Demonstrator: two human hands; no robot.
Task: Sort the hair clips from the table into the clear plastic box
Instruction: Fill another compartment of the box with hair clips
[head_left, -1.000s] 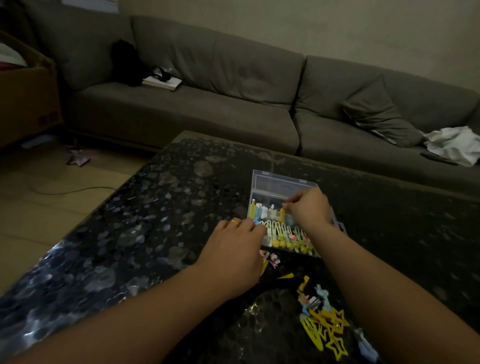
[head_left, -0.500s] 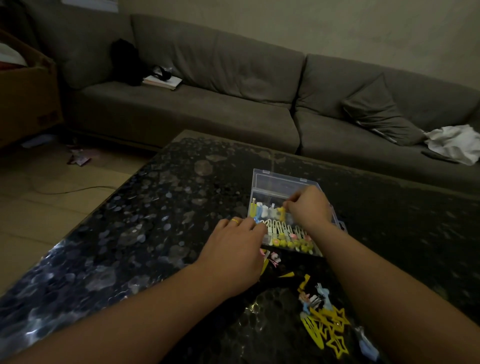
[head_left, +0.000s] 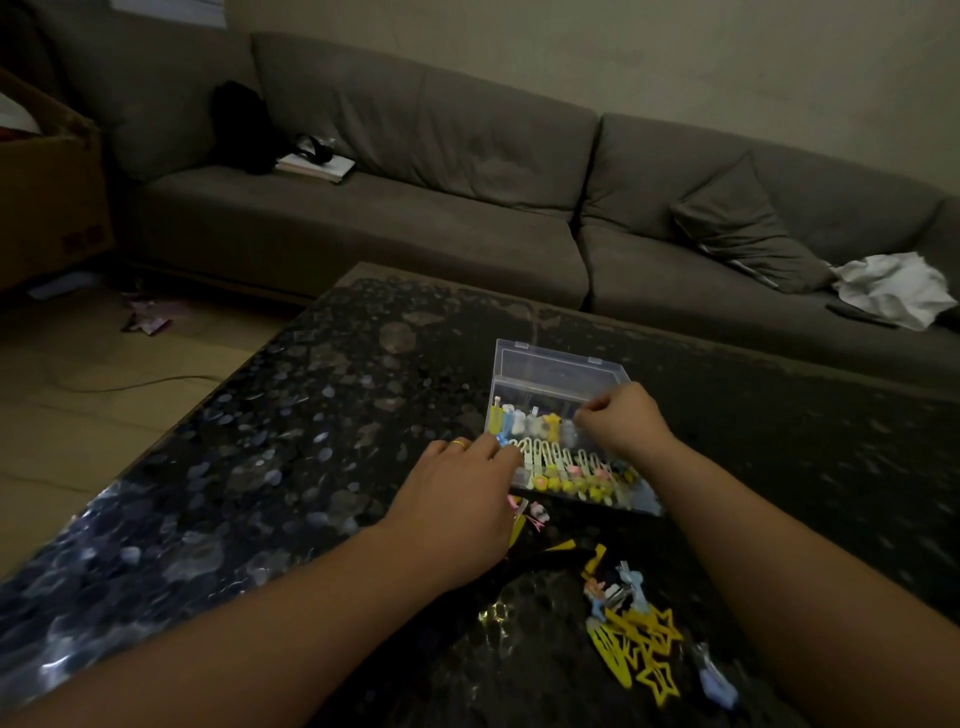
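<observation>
The clear plastic box (head_left: 558, 366) lies open in the middle of the dark table, with two rows of coloured hair clips (head_left: 550, 460) inside. My left hand (head_left: 457, 512) rests on the table, its fingertips touching the box's near left corner. Over the far row my right hand (head_left: 621, 418) is curled, its fingertips pinched together at a small clip; the clip itself is mostly hidden. Loose clips lie near me: yellow star clips (head_left: 649, 657), a blue clip (head_left: 719, 680), a blue and orange clip (head_left: 618, 592) and pink clips (head_left: 532, 514) beside my left hand.
The speckled glossy table (head_left: 291, 467) ends at an edge on the left above a wooden floor. Behind it runs a grey sofa (head_left: 415, 171) with a book (head_left: 317, 166), a cushion (head_left: 743, 228) and a white cloth (head_left: 893, 288). A cardboard box (head_left: 47, 192) stands far left.
My right hand has shifted slightly to the right along the far row of the box. My left hand has stayed at the box's corner.
</observation>
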